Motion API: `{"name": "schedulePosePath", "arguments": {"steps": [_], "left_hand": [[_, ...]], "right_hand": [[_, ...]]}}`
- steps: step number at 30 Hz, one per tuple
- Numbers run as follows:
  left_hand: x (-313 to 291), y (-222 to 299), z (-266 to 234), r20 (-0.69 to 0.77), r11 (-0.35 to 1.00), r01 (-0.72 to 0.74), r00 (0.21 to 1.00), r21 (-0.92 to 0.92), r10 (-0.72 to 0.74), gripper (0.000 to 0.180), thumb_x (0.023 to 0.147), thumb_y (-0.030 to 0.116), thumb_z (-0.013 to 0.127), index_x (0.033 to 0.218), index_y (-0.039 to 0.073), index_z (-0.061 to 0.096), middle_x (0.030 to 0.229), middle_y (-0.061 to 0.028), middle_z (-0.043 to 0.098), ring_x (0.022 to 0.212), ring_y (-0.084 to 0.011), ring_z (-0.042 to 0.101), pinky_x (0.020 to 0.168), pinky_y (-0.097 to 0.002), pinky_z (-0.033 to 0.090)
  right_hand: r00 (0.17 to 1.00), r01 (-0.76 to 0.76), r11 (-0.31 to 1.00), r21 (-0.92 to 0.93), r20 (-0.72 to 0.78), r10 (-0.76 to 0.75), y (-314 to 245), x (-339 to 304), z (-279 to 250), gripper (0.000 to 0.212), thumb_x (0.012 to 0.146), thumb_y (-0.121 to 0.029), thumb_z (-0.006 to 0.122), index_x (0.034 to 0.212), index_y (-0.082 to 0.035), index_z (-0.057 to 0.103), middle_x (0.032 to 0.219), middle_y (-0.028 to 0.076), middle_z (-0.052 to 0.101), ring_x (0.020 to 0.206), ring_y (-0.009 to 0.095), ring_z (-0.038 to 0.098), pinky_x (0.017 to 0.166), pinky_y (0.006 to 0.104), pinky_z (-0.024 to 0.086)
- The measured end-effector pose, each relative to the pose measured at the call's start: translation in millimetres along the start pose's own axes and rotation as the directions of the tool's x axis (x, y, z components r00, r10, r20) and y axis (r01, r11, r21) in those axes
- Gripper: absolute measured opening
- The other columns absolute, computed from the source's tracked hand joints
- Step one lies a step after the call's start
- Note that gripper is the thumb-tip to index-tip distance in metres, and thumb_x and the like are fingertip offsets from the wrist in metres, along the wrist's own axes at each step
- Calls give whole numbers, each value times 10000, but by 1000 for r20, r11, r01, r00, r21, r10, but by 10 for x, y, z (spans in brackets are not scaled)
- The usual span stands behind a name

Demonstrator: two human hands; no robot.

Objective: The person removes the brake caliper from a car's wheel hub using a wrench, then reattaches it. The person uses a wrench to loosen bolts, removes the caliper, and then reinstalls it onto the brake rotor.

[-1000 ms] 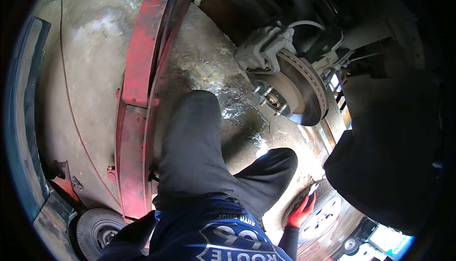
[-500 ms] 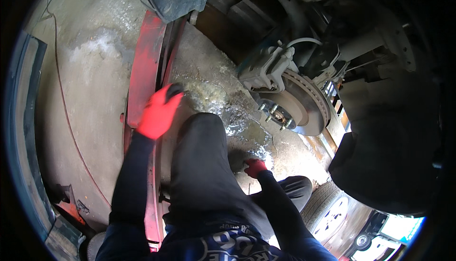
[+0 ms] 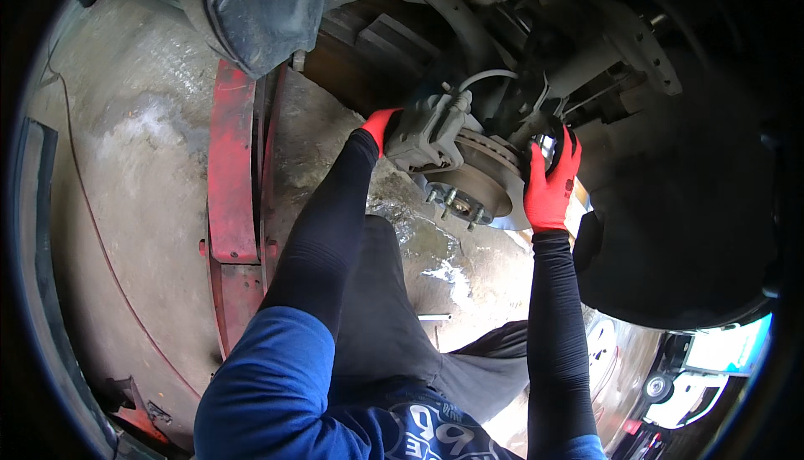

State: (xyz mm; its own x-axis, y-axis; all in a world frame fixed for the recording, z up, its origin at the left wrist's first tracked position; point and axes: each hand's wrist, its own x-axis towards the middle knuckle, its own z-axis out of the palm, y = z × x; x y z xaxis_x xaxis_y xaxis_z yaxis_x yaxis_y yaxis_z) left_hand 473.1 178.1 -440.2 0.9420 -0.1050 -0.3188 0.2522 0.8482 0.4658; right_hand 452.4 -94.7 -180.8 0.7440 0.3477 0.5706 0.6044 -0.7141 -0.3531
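The brake caliper (image 3: 425,133), grey and dusty, sits over the brake disc (image 3: 490,177), whose hub shows several wheel studs (image 3: 450,204). My left hand (image 3: 380,130), in a red glove, reaches behind the caliper's left side; its fingers are hidden there. On the disc's other side is my right hand (image 3: 553,182), gloved in red with dark fingertips. Its thumb and fingers curl about a shiny metal piece (image 3: 546,148), too small to name. Whether that piece is loose or fixed to the car does not show.
A red lift arm (image 3: 231,167) runs along the floor to my left. Above are suspension parts (image 3: 461,24) and a dark plastic panel (image 3: 266,7). A large dark liner (image 3: 678,242) hangs at right. A thin bar (image 3: 435,317) shows near my knee; a hose (image 3: 105,234) crosses the floor.
My left hand has gone from above the red lift arm to behind the caliper. My right hand has risen from low near the floor to the disc's right side. The view has shifted slightly.
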Motion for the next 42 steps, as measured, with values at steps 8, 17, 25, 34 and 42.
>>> {"name": "schedulePosePath", "arguments": {"steps": [8,17,25,34,42], "left_hand": [[709,-220,-603,-17,995,59,998,-79,-61,321,911,295,622,1090,47,720,1056,-111,733,977,-271,677,915,-375,501],[405,-208,148,-150,993,104,984,48,-96,319,930,282,589,1044,9,712,1044,-134,732,955,-281,686,867,-379,522],[177,237,202,-333,940,10,936,341,110,397,935,348,608,1134,13,686,1103,-132,719,987,-262,678,882,-379,515],[-59,414,463,-304,875,-35,930,484,206,382,920,332,662,1140,22,705,1105,-95,729,1008,-217,669,919,-360,502],[-3,597,202,-220,921,2,971,389,91,386,975,314,581,1209,20,674,1167,-122,706,1022,-252,668,916,-384,512]], "right_hand": [[998,-34,998,-61,54,37,-33,-8,-25,594,949,-232,653,1446,-7,419,1429,220,455,1332,386,437,1127,424,334],[998,-62,998,-35,4,62,117,-102,-138,665,878,-250,726,1413,20,438,1386,254,467,1294,423,437,1116,463,336],[998,-48,999,-1,-26,48,-64,-35,-42,643,862,-251,734,1379,25,471,1371,258,479,1287,426,437,1106,479,345],[995,-39,999,34,-93,42,17,-47,-9,641,871,-299,738,1378,7,491,1371,271,486,1281,432,456,1097,478,369],[992,-50,994,96,-106,60,-111,-9,-20,629,860,-298,733,1351,22,503,1362,275,487,1281,432,442,1093,484,372]]}}
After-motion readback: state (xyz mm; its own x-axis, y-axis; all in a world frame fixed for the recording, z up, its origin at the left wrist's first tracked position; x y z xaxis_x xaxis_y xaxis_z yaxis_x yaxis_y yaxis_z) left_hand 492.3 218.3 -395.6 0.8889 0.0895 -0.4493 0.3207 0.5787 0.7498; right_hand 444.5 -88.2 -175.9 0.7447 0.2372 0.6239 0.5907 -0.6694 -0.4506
